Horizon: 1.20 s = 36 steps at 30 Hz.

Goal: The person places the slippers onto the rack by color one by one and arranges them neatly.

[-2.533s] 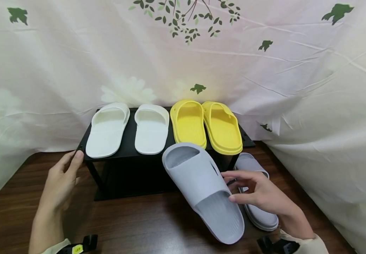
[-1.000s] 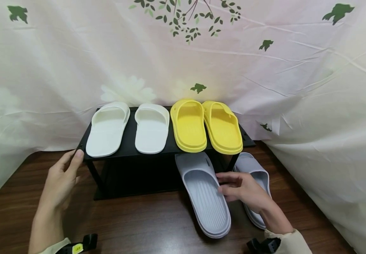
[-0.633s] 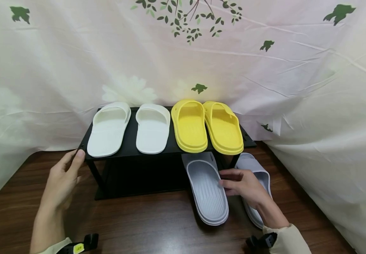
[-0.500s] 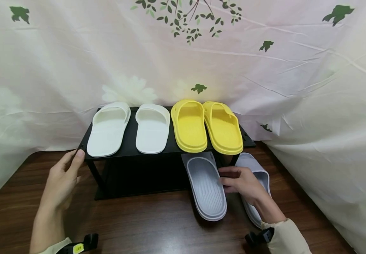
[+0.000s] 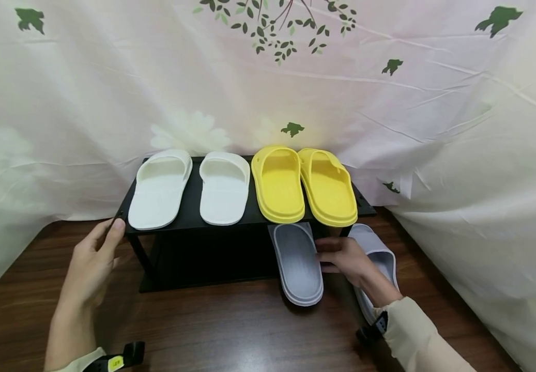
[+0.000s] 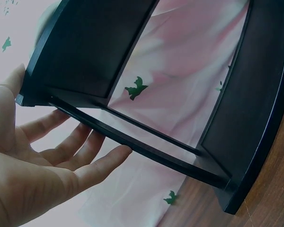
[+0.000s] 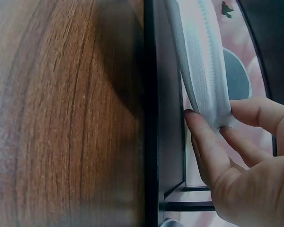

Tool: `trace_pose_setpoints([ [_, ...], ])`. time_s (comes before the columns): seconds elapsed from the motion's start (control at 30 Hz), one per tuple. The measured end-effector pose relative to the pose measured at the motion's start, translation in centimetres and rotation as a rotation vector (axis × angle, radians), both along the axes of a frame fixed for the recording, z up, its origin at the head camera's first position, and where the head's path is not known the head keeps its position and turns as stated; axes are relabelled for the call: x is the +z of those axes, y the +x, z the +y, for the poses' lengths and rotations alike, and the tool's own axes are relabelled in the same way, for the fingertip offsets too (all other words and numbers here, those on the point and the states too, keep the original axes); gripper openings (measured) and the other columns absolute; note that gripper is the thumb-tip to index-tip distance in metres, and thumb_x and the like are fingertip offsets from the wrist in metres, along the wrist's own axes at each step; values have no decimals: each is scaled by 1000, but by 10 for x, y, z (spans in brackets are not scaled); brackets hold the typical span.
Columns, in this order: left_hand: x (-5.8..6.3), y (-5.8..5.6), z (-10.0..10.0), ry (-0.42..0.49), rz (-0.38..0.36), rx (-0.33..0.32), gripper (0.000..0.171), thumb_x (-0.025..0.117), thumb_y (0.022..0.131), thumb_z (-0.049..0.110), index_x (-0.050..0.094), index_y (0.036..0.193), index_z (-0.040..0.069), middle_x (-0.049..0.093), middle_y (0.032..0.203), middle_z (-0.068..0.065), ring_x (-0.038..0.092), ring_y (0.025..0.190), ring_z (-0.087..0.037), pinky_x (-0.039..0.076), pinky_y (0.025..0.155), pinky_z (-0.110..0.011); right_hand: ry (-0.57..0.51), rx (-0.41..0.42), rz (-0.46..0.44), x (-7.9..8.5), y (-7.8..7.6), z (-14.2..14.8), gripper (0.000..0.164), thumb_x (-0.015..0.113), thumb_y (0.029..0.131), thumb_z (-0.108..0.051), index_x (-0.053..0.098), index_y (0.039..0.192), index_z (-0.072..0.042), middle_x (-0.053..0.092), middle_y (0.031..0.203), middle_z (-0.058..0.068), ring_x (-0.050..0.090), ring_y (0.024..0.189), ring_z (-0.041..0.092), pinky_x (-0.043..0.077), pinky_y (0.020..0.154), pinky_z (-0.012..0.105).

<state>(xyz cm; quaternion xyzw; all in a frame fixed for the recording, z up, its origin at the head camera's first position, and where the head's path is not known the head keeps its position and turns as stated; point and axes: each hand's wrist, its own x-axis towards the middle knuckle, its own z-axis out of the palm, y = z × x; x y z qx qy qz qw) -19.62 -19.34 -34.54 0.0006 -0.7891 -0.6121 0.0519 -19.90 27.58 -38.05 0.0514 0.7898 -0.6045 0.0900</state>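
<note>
My right hand pinches the side edge of a grey slide slipper. Its front lies under the top shelf of a black shoe rack, and its heel sticks out over the floor. In the right wrist view, the thumb and fingers hold the slipper on edge-like sides, above the rack's lower shelf. My left hand grips the rack's front left corner, thumb on top. Several of its fingers lie by the side bar in the left wrist view. A second grey slide sits right of the rack, partly behind my right arm.
Two white slides and two yellow slides stand in a row on the top shelf. The floor is dark wood. A patterned cloth hangs behind and along both sides.
My right hand has brought the grey slide from in front of the rack, straightened it, and slid it forward under the top shelf. My left hand stays on the rack corner.
</note>
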Motion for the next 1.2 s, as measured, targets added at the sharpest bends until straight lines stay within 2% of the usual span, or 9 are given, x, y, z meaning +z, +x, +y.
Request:
trace_pose_setpoints([
  [0.37, -3, 0, 0, -21, 2, 22, 59, 39, 96, 49, 33, 145, 17, 24, 148, -16, 29, 134, -23, 33, 97, -68, 50, -29, 5, -13, -17, -3, 45, 61, 88, -4, 48, 130, 5, 49, 133, 23, 62, 102, 21, 56, 81, 39],
  [0.6, -2, 1, 1, -8, 6, 14, 56, 40, 96, 49, 37, 143, 19, 25, 146, -15, 29, 133, -23, 33, 98, -66, 77, -34, -3, -17, -26, -3, 45, 60, 89, -2, 46, 131, 5, 46, 135, 23, 61, 105, 26, 55, 83, 41],
  [0.77, -1, 0, 1, -8, 8, 16, 57, 40, 96, 48, 35, 144, 18, 24, 147, -16, 28, 134, -23, 38, 98, -60, 112, -49, 4, -18, -27, -3, 44, 61, 89, -4, 49, 130, 4, 49, 134, 22, 60, 104, 20, 55, 83, 39],
  [0.8, -1, 0, 1, -19, 7, 18, 57, 40, 96, 48, 35, 144, 17, 24, 147, -15, 29, 133, -23, 43, 97, -54, 116, -55, 7, -18, -27, -3, 44, 62, 88, -4, 50, 130, 4, 50, 133, 21, 60, 103, 19, 55, 83, 38],
  [0.9, -1, 0, 1, -23, 8, 24, 58, 40, 96, 47, 35, 144, 16, 25, 147, -14, 29, 133, -22, 43, 96, -55, 119, -60, 16, -18, -26, -3, 43, 62, 88, -5, 52, 128, 4, 52, 131, 21, 61, 100, 16, 56, 83, 37],
  [0.93, -1, 0, 1, -8, 9, 24, 57, 41, 96, 47, 35, 144, 15, 25, 147, -14, 28, 134, -22, 39, 97, -60, 119, -60, 16, -19, -26, -3, 42, 62, 88, -5, 52, 128, 4, 52, 130, 21, 61, 99, 16, 56, 83, 37],
  [1.03, -1, 0, 2, -6, 8, 26, 57, 41, 96, 48, 35, 143, 16, 25, 147, -14, 28, 134, -22, 34, 98, -65, 119, -64, 20, -19, -26, -4, 41, 63, 88, -4, 53, 127, 4, 54, 128, 21, 61, 99, 15, 55, 83, 37],
  [1.1, -1, 0, 1, -10, 8, 25, 57, 41, 96, 48, 36, 143, 16, 25, 147, -14, 28, 134, -21, 40, 97, -59, 122, -68, 22, -20, -26, -5, 41, 63, 87, -4, 54, 126, 4, 56, 127, 21, 61, 98, 14, 55, 84, 37],
  [1.2, -1, 0, 1, -38, 9, 25, 58, 40, 96, 49, 36, 143, 16, 25, 147, -14, 29, 133, -22, 43, 96, -55, 129, -74, 32, -20, -26, -4, 40, 64, 87, -4, 55, 125, 4, 57, 125, 21, 61, 98, 15, 55, 84, 37],
])
